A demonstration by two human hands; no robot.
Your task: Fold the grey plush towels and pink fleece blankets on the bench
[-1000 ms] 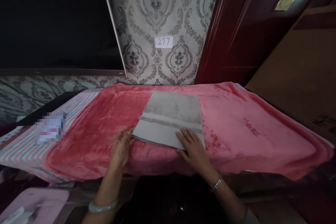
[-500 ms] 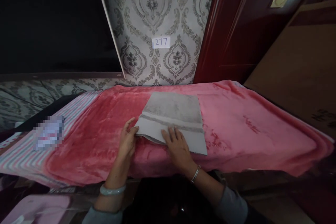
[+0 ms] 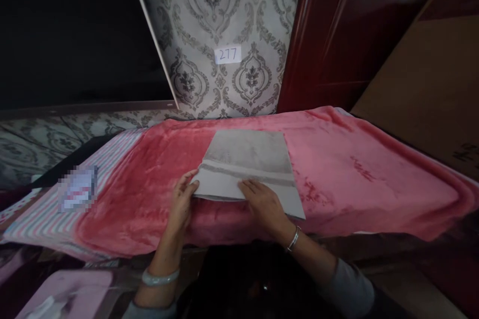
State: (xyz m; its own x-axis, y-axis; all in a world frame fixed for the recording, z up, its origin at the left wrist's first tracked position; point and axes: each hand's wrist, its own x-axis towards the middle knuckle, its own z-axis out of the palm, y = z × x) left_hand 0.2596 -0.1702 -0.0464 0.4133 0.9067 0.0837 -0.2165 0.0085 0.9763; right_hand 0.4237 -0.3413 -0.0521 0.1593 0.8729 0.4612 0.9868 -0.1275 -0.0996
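A grey folded towel (image 3: 249,152) with a paler band across it lies on the pink blanket (image 3: 377,169). My left hand (image 3: 182,199) pinches its near left corner between thumb and fingers. On the near part of the towel rests my right hand (image 3: 265,207), palm down, fingers lying over the cloth and pointing left; its thumb is hidden. Between my hands the near edge runs almost straight, with thin layers showing.
A striped cloth (image 3: 41,219) edges the blanket's left side, with a blurred-out item (image 3: 79,189) on it. Behind are a dark screen (image 3: 75,35) and a wall label (image 3: 228,54) reading 277. A large cardboard box (image 3: 430,75) stands right; a pink stool-like surface (image 3: 80,284) sits lower left.
My right hand has slid rightward along the towel's near part, its fingers closer together. The near edge hangs straighter. My left hand stays at the corner. The view has shifted slightly.
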